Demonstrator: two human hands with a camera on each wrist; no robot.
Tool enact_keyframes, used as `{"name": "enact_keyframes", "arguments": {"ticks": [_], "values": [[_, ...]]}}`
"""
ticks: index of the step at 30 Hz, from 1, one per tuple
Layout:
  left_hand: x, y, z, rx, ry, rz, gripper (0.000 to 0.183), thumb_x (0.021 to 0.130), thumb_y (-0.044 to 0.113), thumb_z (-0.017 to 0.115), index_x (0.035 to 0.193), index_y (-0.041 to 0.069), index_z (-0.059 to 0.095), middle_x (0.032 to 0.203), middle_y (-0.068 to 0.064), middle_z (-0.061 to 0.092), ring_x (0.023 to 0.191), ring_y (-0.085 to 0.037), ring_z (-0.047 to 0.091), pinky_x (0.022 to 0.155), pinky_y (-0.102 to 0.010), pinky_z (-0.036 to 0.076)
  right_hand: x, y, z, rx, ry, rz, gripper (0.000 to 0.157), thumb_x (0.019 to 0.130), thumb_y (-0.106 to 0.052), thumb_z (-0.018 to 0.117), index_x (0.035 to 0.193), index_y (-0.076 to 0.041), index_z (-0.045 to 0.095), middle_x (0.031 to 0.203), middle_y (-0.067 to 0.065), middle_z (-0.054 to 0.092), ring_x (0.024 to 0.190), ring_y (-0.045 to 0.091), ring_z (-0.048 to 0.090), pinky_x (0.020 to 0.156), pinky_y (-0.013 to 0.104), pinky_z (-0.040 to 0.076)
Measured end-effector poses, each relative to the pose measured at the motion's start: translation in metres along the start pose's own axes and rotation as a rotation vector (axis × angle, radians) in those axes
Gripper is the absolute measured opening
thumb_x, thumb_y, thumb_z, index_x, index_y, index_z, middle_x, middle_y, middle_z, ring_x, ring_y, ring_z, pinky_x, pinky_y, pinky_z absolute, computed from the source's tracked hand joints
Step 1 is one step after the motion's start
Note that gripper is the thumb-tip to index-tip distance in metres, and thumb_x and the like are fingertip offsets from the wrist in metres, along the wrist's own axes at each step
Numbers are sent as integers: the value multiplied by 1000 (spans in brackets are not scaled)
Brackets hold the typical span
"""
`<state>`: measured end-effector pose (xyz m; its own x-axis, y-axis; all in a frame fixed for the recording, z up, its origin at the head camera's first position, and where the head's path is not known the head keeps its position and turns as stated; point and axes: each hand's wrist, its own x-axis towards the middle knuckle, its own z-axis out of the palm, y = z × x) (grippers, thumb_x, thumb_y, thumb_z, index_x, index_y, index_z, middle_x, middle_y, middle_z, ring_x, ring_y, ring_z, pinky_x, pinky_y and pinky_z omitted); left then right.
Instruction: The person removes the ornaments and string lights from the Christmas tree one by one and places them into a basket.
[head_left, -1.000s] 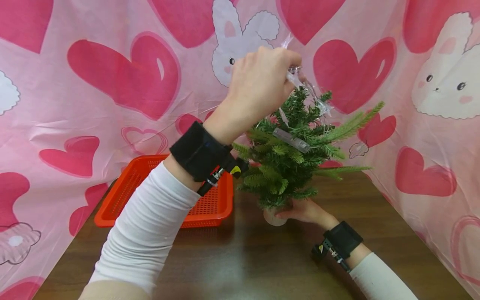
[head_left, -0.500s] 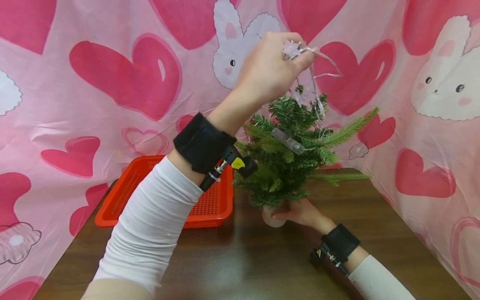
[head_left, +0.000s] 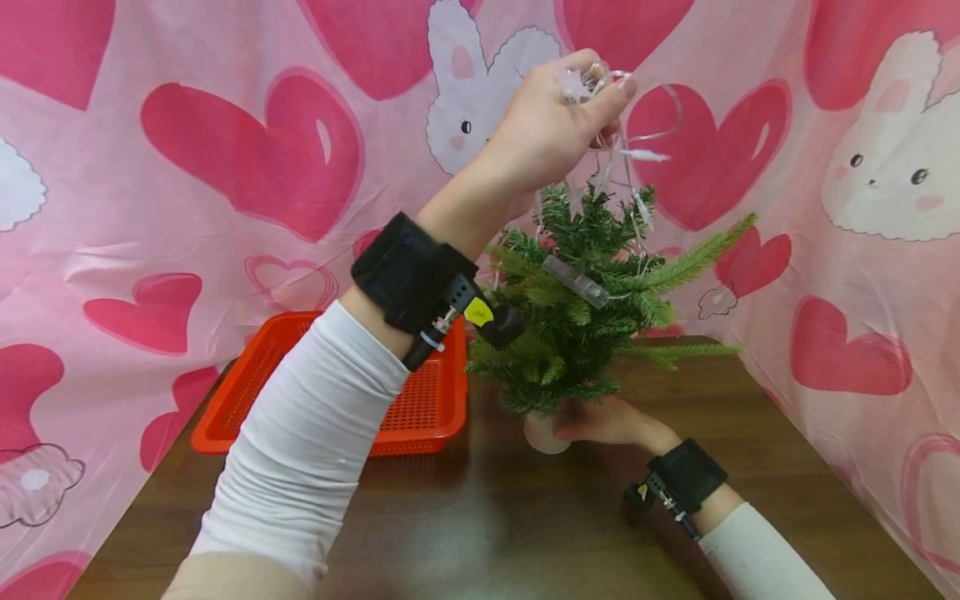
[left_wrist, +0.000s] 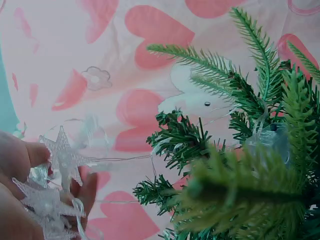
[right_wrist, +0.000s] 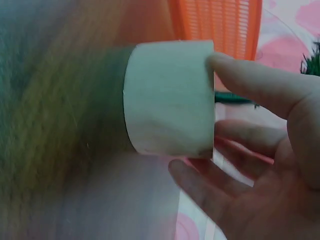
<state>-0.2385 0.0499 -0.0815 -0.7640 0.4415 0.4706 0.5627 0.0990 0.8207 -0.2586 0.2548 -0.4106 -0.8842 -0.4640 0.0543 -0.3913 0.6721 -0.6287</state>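
A small artificial Christmas tree (head_left: 570, 308) stands on the table. Above its top, my left hand (head_left: 558, 117) grips a bunch of clear star string lights (left_wrist: 62, 155), whose wires run down into the branches. The lights' clear battery box (head_left: 576, 281) lies across the front branches. Low down, my right hand (head_left: 611, 421) holds the tree's pale round base (right_wrist: 170, 97); in the right wrist view the thumb is at its upper edge and the fingers curl round behind and below it.
An orange-red perforated basket (head_left: 453, 417) sits on the wooden table (head_left: 450, 533), left of the tree and partly behind my left arm. A pink cloth (head_left: 217, 250) with hearts and rabbits hangs round the back and sides.
My left hand has risen and turned, lifting the string lights off the treetop so more wire and stars show. The tree has shifted slightly left; my right hand stays at its base.
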Motion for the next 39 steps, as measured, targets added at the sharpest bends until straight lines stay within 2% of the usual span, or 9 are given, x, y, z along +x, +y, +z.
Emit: {"name": "enact_keyframes", "arguments": {"ticks": [4, 8, 10, 15, 19, 24, 26, 31, 39], "values": [[2, -2, -3, -25, -41, -29, 25, 101, 30, 56, 84, 13, 47, 98, 1, 65, 94, -12, 63, 58, -25, 37, -2, 3, -5, -85, -34, 12, 66, 89, -40, 71, 143, -12, 47, 138, 12, 58, 119, 26, 60, 91, 42, 52], [3, -2, -6, -107, -79, -51, 20, 101, 30, 55, 92, 14, 47, 106, -3, 72, 91, -17, 72, 49, -25, 35, -1, 5, -4, -154, 21, -31, 65, 85, -40, 76, 138, -10, 51, 133, 9, 60, 114, 24, 60, 90, 37, 51], [4, -2, -7, -129, -72, -53, 18, 102, 29, 54, 95, 15, 47, 99, -4, 70, 89, -19, 73, 49, -25, 35, 1, 6, -3, -111, 51, -70, 68, 84, -34, 79, 140, -10, 49, 137, 9, 58, 119, 25, 58, 93, 36, 50], [6, -5, -6, -42, -38, -29, 19, 101, 30, 55, 94, 16, 45, 78, -1, 49, 75, -15, 62, 54, -25, 34, 4, 4, 3, 92, 88, -135, 88, 78, -23, 85, 151, -15, 36, 152, 9, 44, 136, 30, 45, 107, 44, 42], [6, -5, -1, 134, -72, 47, 14, 98, 26, 60, 98, 16, 51, 80, 2, 46, 69, -12, 44, 58, -23, 34, 3, 0, 8, 87, 118, -97, 93, 74, -28, 88, 151, -15, 37, 150, 8, 48, 133, 28, 49, 107, 41, 42], [2, -2, 4, 478, -136, 143, 28, 89, 30, 73, 112, 18, 63, 110, 3, 60, 93, -10, 52, 75, -21, 45, 2, -6, 10, -43, 135, -65, 92, 73, -37, 87, 149, -14, 41, 135, 7, 59, 98, 19, 57, 79, 28, 42], [0, 0, 5, 579, -155, 165, 31, 85, 33, 77, 112, 21, 67, 116, 5, 63, 95, -10, 55, 77, -22, 46, 2, -7, 10, -46, 129, -61, 92, 74, -36, 87, 150, -13, 39, 136, 8, 58, 98, 20, 57, 78, 30, 41], [-4, 2, 3, 719, -221, 220, 29, 81, 33, 82, 106, 23, 71, 114, 8, 67, 91, -8, 59, 78, -21, 47, 2, -7, 10, -30, 130, -47, 97, 74, -36, 87, 152, -12, 35, 148, 13, 50, 125, 31, 56, 96, 45, 46], [-12, 10, 7, 1046, -307, 194, 46, 77, 32, 84, 120, 34, 66, 121, 11, 62, 95, -8, 57, 74, -27, 48, 1, -8, 11, -54, 138, -53, 100, 73, -37, 87, 153, -11, 33, 149, 15, 48, 125, 32, 56, 95, 46, 47]]}}
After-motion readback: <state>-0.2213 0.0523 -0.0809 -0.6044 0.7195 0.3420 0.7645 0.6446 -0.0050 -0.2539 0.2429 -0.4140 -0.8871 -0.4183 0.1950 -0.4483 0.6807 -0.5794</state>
